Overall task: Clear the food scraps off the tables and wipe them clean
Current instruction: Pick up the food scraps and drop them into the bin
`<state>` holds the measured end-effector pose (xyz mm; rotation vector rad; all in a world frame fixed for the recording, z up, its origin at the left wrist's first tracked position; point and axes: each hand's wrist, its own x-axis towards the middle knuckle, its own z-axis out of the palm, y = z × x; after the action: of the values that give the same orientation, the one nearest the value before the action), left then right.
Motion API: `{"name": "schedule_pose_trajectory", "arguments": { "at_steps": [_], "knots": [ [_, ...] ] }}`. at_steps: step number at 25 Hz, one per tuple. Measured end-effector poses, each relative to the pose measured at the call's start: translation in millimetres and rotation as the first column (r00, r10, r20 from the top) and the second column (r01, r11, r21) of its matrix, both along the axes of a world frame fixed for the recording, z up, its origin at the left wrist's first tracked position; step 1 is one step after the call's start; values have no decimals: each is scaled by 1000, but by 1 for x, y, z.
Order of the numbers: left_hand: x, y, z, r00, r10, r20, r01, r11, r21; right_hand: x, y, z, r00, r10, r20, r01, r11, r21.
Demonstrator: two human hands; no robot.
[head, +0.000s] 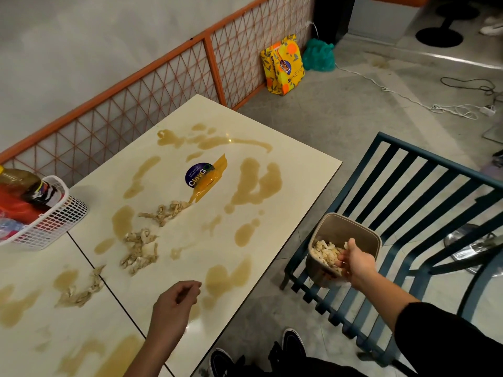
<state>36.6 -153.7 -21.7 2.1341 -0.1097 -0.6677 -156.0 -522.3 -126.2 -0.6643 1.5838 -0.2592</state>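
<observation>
Left hand (174,303) loosely curled, empty; right hand (353,263) over bin (336,223) on chair (462,170), grasp unclear.

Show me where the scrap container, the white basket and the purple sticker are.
scrap container (340,229), head view, on its bare inner back wall.
white basket (60,221), head view, on its mesh side wall.
purple sticker (197,176), head view, on its printed face.
</observation>
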Motion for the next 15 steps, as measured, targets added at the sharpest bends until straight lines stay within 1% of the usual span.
{"name": "schedule_pose_trajectory", "arguments": {
  "at_steps": [2, 3, 4, 6, 7, 8, 9, 11, 13, 15],
  "knots": [
    [3, 10, -2, 1000, 10, -7, -10, 1000, 9, 5, -3, 1, 999, -6, 40, 0, 990, 139],
    [5, 16, -3, 1000, 5, -13, -5, 1000, 12, 10, 1, 5, 999, 33, 39, -39, 983, 180],
    [7, 21, -4, 1000, -3, -21, 3, 1000, 14, 18, 8, 8, 993, 112, 31, -116, 974, 196],
    [11, 32, -6, 999, -10, -36, 11, 1000, 17, 37, 33, 19, 953, 303, 0, -298, 940, 163],
    [14, 38, -7, 999, -8, -38, 8, 1000, 17, 48, 50, 24, 920, 391, -23, -387, 916, 110],
    [19, 46, -7, 999, 1, -39, -1, 1000, 13, 61, 68, 26, 876, 479, -60, -479, 878, 21],
    [24, 55, -6, 999, 17, -43, -16, 1000, 6, 77, 88, 28, 820, 562, -110, -572, 815, -91],
    [34, 70, -4, 997, 43, -65, -43, 999, 2, 106, 124, 37, 699, 673, -242, -714, 633, -300],
    [48, 93, -2, 994, 82, -70, -82, 997, 8, 142, 155, 49, 553, 765, -331, -814, 410, -413],
    [60, 119, -4, 990, 122, -69, -122, 993, 12, 183, 177, 56, 377, 826, -420, -873, 165, -459]
  ]
}}
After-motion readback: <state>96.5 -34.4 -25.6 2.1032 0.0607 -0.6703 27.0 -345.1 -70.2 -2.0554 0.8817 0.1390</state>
